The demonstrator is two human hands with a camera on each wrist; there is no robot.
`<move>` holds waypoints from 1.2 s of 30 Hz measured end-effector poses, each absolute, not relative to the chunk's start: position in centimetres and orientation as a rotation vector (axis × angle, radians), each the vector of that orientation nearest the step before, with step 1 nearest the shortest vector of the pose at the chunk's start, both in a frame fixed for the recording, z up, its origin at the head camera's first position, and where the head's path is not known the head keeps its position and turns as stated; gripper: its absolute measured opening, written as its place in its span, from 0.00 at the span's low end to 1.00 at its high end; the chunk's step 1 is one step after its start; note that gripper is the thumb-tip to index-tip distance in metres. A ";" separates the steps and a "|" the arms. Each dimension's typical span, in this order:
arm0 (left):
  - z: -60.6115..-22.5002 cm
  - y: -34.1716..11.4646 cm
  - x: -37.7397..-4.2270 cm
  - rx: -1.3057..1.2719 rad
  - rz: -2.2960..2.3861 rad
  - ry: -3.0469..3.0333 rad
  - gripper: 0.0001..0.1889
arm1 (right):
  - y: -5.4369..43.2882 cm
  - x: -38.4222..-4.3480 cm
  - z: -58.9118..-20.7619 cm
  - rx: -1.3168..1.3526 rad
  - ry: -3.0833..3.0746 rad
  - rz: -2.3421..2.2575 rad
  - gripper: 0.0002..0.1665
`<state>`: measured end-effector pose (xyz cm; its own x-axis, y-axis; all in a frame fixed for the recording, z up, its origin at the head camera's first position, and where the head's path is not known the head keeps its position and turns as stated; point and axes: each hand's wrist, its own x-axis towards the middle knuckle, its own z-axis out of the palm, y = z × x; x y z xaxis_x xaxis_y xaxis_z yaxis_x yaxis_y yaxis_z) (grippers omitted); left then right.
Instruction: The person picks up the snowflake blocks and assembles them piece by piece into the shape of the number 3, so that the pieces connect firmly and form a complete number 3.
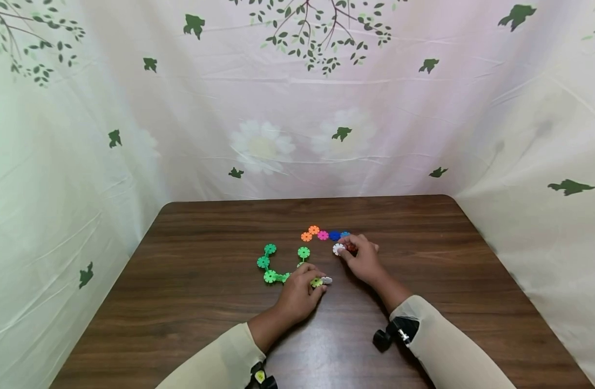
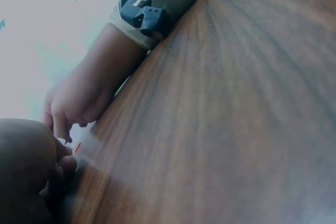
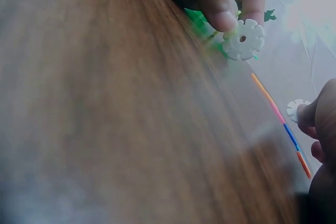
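Observation:
My left hand [image 1: 299, 293] pinches the end of a chain of green notched discs [image 1: 270, 276], near its yellow-green disc [image 1: 316, 282]. A white notched disc [image 1: 327, 280] stands out from that end; in the right wrist view this white disc [image 3: 247, 39] shows its face and centre hole by the fingertips. Farther right, my right hand [image 1: 364, 262] pinches another white notched disc [image 1: 338, 249] between thumb and fingers, apart from the chain. Red-brown discs [image 1: 351, 247] lie partly hidden beneath the right fingers. In the left wrist view, the left hand [image 2: 26, 163] covers what it holds.
Behind the hands, a row of joined discs runs from orange [image 1: 314, 230] through pink [image 1: 323, 235] and dark blue [image 1: 334, 235] to light blue [image 1: 345, 234]. The brown wooden table [image 1: 220, 335] ends at a patterned curtain [image 1: 297, 178].

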<state>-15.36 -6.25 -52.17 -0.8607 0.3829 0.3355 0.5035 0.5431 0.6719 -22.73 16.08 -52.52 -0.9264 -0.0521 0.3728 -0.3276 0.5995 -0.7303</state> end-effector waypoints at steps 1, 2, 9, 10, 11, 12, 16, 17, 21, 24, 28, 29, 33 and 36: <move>-52.2 -6.2 -15.4 -0.757 -1.216 -2.629 0.09 | 16.0 -22.6 -52.5 0.314 -2.510 1.250 0.08; -52.2 -6.2 -15.4 -0.753 -1.217 -2.635 0.09 | 16.0 -22.6 -52.5 0.315 -2.507 1.255 0.08; -52.0 -6.2 -15.4 -0.751 -1.227 -2.648 0.09 | 16.3 -21.9 -52.7 0.359 -2.489 1.305 0.15; -52.0 -6.2 -15.4 -0.752 -1.227 -2.647 0.09 | 16.3 -21.8 -52.7 0.374 -2.489 1.319 0.15; -52.0 -6.2 -15.4 -0.755 -1.223 -2.643 0.09 | 16.4 -21.6 -52.8 0.389 -2.489 1.336 0.15; -52.0 -6.2 -15.4 -0.756 -1.219 -2.641 0.09 | 16.5 -21.4 -52.8 0.405 -2.488 1.351 0.16; -52.1 -6.3 -15.5 -0.756 -1.189 -2.631 0.08 | 16.7 -20.8 -52.9 0.484 -2.470 1.388 0.16; -52.1 -6.3 -15.5 -0.755 -1.185 -2.630 0.08 | 16.7 -20.7 -52.9 0.496 -2.465 1.389 0.17; -51.9 -6.3 -15.4 -0.743 -1.206 -2.642 0.07 | 16.7 -20.1 -52.8 0.520 -2.459 1.378 0.20; -52.0 -6.3 -15.3 -0.744 -1.226 -2.648 0.07 | 16.8 -19.6 -52.8 0.522 -2.465 1.379 0.23; -52.0 -6.3 -15.3 -0.754 -1.231 -2.641 0.08 | 16.9 -18.8 -52.7 0.515 -2.505 1.382 0.25; -52.0 -6.3 -15.3 -0.758 -1.232 -2.636 0.08 | 16.9 -18.6 -52.6 0.513 -2.519 1.391 0.25; -52.0 -6.3 -15.3 -0.769 -1.227 -2.618 0.08 | 17.0 -17.8 -52.3 0.498 -2.588 1.427 0.24; -52.2 -6.3 -15.4 -0.773 -1.217 -2.601 0.07 | 17.1 -17.5 -52.3 0.534 -2.597 1.458 0.23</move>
